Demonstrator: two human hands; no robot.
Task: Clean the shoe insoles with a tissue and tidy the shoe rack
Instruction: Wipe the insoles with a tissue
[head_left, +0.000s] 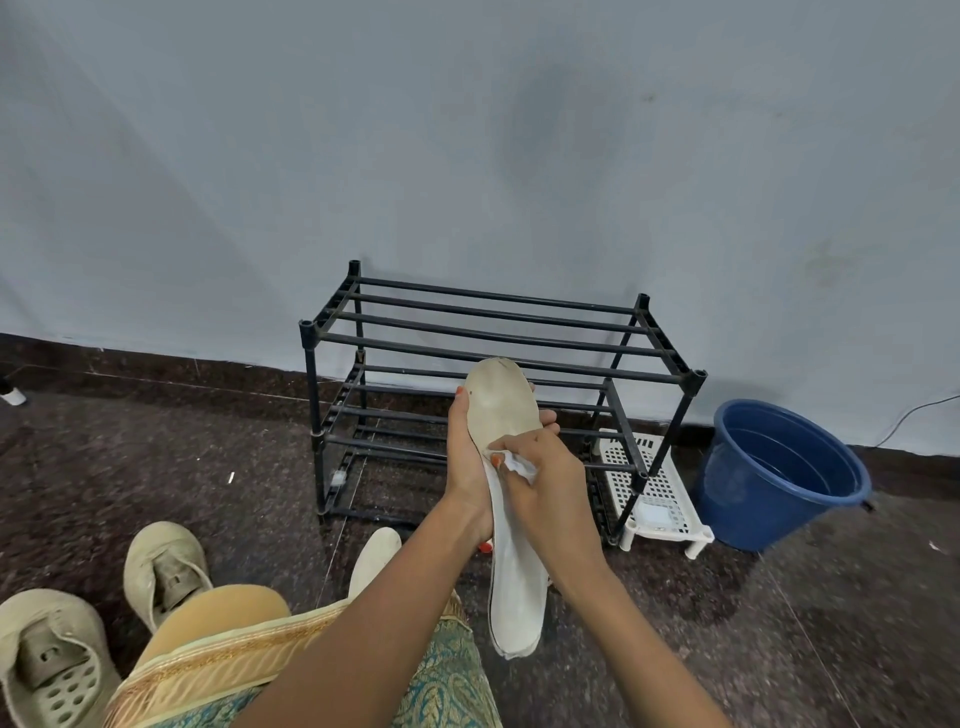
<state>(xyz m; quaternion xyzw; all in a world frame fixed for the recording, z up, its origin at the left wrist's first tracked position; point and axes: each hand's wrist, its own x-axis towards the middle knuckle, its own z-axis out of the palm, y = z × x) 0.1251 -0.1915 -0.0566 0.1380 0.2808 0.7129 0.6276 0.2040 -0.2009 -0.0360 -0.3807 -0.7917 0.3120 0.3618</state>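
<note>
Head view. The insole (497, 410) is off the floor at frame centre, just toward 6 o'clock, in front of the shoe rack (498, 335). Its toe end points to 12 and its heel end hangs to 6.

The left hand (467, 467) has its grip wrapped round the insole's middle from behind: thumb on the 9 o'clock edge, fingertips showing past the 3 o'clock edge. The right hand (550, 483) has its grip closed on a crumpled white tissue (521, 466), pressed to the insole's face about mid-length.

The rack is black, two tiers of bars, standing on the dark floor (779, 623) against the wall (467, 156). A white perforated stand (657, 491) sits at the rack's 4 o'clock, touching or just beside its leg. A blue bucket (779, 473) is at 3 o'clock, near the stand.

Two beige shoes (163, 566) (49, 665) lie at 7–8 o'clock. A second insole (375, 553) is on the floor at 6–7 o'clock, partly hidden by the left forearm.
</note>
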